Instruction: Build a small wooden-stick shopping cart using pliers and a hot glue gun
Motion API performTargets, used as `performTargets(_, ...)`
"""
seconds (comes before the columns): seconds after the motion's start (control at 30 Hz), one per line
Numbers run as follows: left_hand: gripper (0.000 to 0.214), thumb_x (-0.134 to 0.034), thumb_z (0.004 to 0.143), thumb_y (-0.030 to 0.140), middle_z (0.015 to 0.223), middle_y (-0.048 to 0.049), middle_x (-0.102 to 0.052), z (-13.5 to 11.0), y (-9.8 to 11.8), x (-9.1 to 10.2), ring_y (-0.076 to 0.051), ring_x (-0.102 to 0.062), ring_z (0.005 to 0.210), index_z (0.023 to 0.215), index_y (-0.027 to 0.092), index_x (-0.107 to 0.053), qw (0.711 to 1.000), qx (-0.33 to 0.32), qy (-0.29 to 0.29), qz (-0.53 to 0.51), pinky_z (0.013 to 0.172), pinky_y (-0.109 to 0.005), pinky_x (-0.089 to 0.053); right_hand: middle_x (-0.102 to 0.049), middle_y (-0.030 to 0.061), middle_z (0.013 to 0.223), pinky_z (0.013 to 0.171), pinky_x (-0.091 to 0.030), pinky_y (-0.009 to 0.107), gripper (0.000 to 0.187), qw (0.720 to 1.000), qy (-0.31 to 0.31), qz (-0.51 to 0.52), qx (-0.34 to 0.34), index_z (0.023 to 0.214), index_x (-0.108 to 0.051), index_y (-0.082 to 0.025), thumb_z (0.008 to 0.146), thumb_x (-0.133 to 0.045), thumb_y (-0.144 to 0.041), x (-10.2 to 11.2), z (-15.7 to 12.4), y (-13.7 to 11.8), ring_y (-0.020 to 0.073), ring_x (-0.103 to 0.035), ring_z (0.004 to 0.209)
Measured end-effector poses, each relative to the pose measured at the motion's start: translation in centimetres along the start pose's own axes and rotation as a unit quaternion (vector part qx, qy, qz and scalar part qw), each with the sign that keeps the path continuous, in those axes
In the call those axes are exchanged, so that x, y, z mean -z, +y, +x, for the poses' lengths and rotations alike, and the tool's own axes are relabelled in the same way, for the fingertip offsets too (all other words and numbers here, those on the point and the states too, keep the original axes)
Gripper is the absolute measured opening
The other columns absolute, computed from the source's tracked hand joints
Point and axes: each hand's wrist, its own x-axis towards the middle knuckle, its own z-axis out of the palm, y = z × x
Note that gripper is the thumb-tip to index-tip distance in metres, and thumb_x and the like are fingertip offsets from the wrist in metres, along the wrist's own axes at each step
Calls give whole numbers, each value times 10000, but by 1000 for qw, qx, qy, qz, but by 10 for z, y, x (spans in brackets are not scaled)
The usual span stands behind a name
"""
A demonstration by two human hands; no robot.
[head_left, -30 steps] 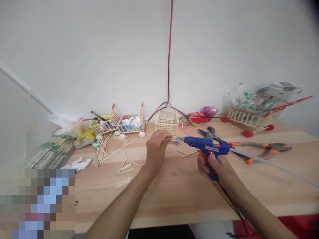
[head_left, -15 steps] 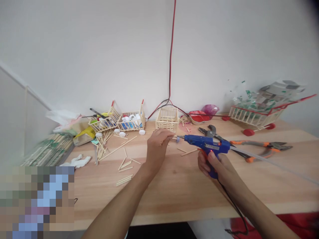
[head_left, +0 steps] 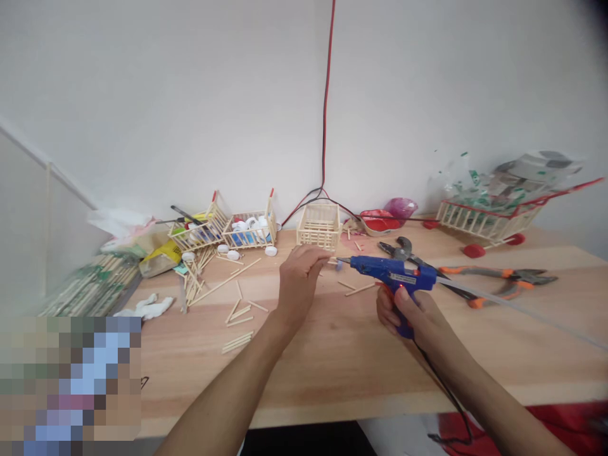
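My right hand [head_left: 412, 315] grips the handle of a blue glue gun [head_left: 392, 276], a clear glue stick jutting out of its back to the right. The nozzle points left at a small stick piece pinched in the fingertips of my left hand [head_left: 298, 282]. Both hands hover over the wooden table [head_left: 342, 354], just in front of a small open basket [head_left: 318, 227] built of wooden sticks.
Two stick baskets [head_left: 228, 229] holding caps stand at the back left, with loose sticks [head_left: 237, 313] scattered before them. Black pliers [head_left: 403, 249] and orange-handled pliers [head_left: 503, 282] lie to the right. A stick cart [head_left: 484, 221] stands at the far right. A red-black cable [head_left: 325, 101] hangs down the wall.
The view has shifted slightly; both hands and the glue gun keep nearly the same pose, with the nozzle still close to my left fingertips.
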Motion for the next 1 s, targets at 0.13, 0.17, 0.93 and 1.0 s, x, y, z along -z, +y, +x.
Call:
performTargets(0.13,145,-573,850,117,897,-30,-705,0,0,0,-162,-620,891,873,190,-696,1000,4,1,-3,806,-278,-465,-356,-45,512,408,-257,251,464,1000,8,9,-1,638,-439,-198,841,-521,-608,-1,0,-1,88,-349,423)
performTargets(0.17,143,-575,848,117,894,-31,-705,0,1,0,-162,-619,887,869,190,-696,1000,4,0,-3,804,-277,-464,-353,-46,511,409,-259,251,463,1000,9,13,-2,640,-437,-199,843,-518,-608,-2,0,-1,88,-347,422)
performTargets(0.93,142,-573,852,138,891,-34,-708,0,1,0,-165,-628,874,875,196,-701,1000,6,5,-4,793,-290,-475,-344,-50,496,391,-255,240,487,1000,7,29,-1,602,-411,-199,829,-540,-611,-1,1,3,75,-322,411)
performTargets(1.0,144,-576,847,130,886,-32,-708,0,1,0,-164,-629,871,870,198,-701,1000,9,6,-7,793,-290,-476,-335,-53,496,388,-253,240,486,999,10,31,-1,610,-416,-201,823,-542,-619,-2,1,3,77,-316,409)
